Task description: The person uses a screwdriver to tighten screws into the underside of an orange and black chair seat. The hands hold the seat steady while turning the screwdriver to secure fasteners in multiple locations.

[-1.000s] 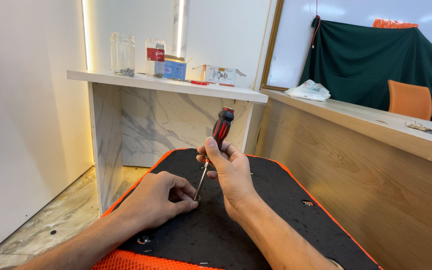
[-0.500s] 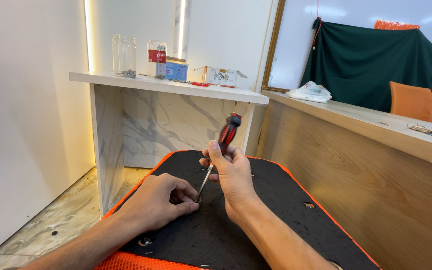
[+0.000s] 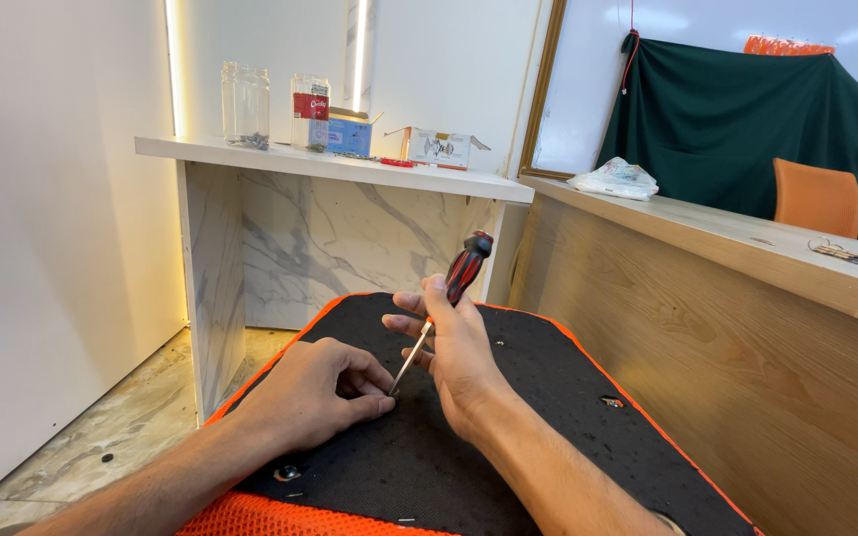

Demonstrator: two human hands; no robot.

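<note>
My right hand [image 3: 456, 347] grips a screwdriver with a red and black handle [image 3: 467, 266], tilted so the metal shaft [image 3: 409, 363] slants down to the left. Its tip meets the black padded panel with an orange edge [image 3: 548, 357] right at my left fingertips. My left hand [image 3: 312, 393] rests on the panel, fingers curled and pinched around the spot under the tip; whatever small thing they pinch is hidden. A metal fastener [image 3: 287, 472] sits in the panel near my left wrist, another [image 3: 611, 402] to the right.
A white marble-look shelf [image 3: 350, 169] stands behind the panel, carrying two glass jars [image 3: 246, 104], a blue box and a small open carton [image 3: 439, 147]. A wooden counter [image 3: 747, 298] runs along the right with a plastic bag and an orange chair [image 3: 816, 197] behind. Stone floor lies at left.
The screwdriver handle has leaned further to the right and my right-hand fingers have shifted on it; the tip stays at my left fingertips. My left hand has hardly moved.
</note>
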